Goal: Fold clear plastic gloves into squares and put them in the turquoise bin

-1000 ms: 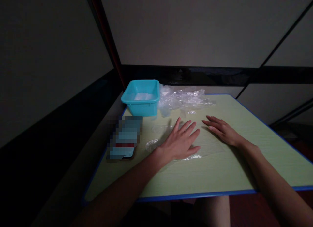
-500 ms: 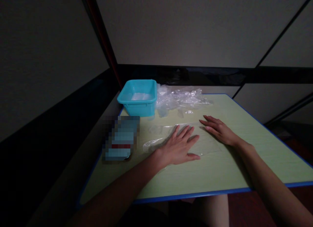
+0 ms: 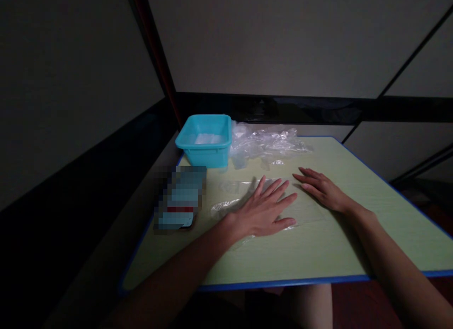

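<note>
A clear plastic bag (image 3: 226, 207) lies flat on the pale green table. My left hand (image 3: 264, 208) rests palm down on the bag with its fingers spread, covering the bag's middle. At the bag's right end, my right hand (image 3: 323, 189) lies on the table, fingers stretched out toward the left and nothing held in them. Its fingertips are at or beside the film; I cannot tell whether they touch it. The bag's outline is faint against the tabletop.
A turquoise plastic basin (image 3: 208, 155) with something white inside stands at the back left. Beside it is a heap of crumpled clear plastic bags (image 3: 271, 142). A blurred-out flat object (image 3: 182, 194) lies at the left. The table (image 3: 283, 267) has a blue edge.
The whole view has shifted slightly, so things appear a little further right. My left hand has slid slightly right across the bag. My right hand stays about where it was.
</note>
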A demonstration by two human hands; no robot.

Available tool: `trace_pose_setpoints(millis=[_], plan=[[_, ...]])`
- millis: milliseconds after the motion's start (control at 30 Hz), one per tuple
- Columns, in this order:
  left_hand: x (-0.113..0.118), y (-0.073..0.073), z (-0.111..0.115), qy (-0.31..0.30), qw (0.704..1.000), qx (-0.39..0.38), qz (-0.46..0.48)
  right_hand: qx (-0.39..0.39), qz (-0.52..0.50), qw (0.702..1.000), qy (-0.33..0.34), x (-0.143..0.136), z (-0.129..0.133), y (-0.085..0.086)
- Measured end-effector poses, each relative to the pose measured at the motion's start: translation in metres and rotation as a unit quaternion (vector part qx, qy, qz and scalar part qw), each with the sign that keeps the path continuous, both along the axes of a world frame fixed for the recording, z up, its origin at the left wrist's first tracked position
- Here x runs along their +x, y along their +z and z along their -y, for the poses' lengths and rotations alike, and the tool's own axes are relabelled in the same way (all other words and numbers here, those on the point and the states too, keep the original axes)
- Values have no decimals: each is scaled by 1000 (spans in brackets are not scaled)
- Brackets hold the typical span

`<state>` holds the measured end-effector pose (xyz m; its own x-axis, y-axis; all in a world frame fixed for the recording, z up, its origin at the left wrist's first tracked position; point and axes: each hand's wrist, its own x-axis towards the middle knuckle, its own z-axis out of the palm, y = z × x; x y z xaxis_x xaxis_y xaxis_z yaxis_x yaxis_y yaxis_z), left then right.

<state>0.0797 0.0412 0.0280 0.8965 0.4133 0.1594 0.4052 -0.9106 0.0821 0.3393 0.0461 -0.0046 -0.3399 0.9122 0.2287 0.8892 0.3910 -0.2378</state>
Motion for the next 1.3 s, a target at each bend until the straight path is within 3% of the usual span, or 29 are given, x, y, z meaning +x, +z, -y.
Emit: trace_pose_setpoints(millis=[100,300,1000,1300], plan=[[2,1,2,-27,1000,14,-1,-1,0,1000,-1,0,0,0],[13,-5,8,22,999,33,-1,3,-5,1000,-2,0,0,0],[17,-11,10,32,999,36,-22,-5,1,1000,-17,-1,1,0],[15,1,12,32,999,7,38,-7,-1,1000,-10,0,1,0]])
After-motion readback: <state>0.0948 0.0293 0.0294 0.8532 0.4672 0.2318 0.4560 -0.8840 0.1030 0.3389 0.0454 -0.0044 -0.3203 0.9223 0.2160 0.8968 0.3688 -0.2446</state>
